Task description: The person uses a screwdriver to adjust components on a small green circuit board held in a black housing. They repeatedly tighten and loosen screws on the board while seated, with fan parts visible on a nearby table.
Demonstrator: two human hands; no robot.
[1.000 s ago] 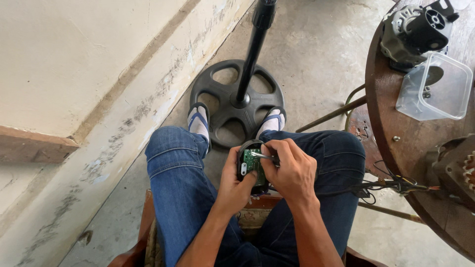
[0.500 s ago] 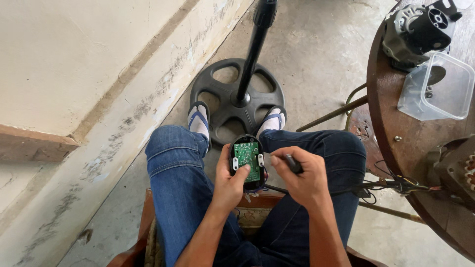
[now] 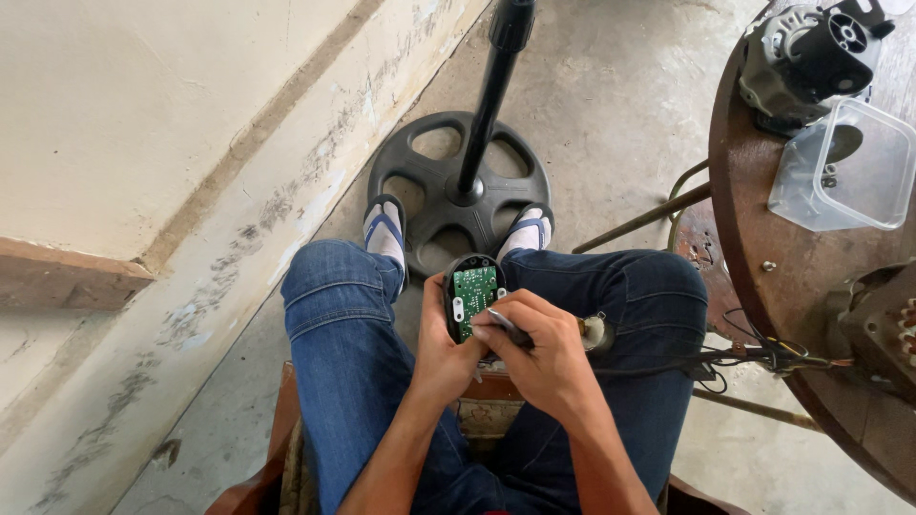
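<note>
Head view, left hand: the left hand (image 3: 441, 345) comes up from the near edge between the knees, palm turned right, its fingers wrapped round the black oval casing (image 3: 469, 298) from the left side and underneath.
Head view, casing: it is held upright over the gap between the thighs, open face to the camera, with a green circuit board (image 3: 473, 290) seated inside it.
Head view, right hand: the right hand (image 3: 541, 355) lies just right of the casing, knuckles up, fingers curled shut around a thin dark tool (image 3: 509, 329) whose tip meets the lower edge of the board.
Head view, lap: blue jeans (image 3: 334, 315) cover both legs; black wires (image 3: 711, 358) run from behind the right hand off to the right.
Head view, floor beyond: a black round fan base (image 3: 429, 181) with its pole (image 3: 491, 86) stands far of the knees, and both sandalled feet rest on its near rim.
Head view, right side: a round brown table (image 3: 763, 238) carries a clear plastic box (image 3: 844, 167) and a motor (image 3: 806, 52) at its far end.
Head view, left side: a pale wall (image 3: 114, 114) runs along the concrete floor.
</note>
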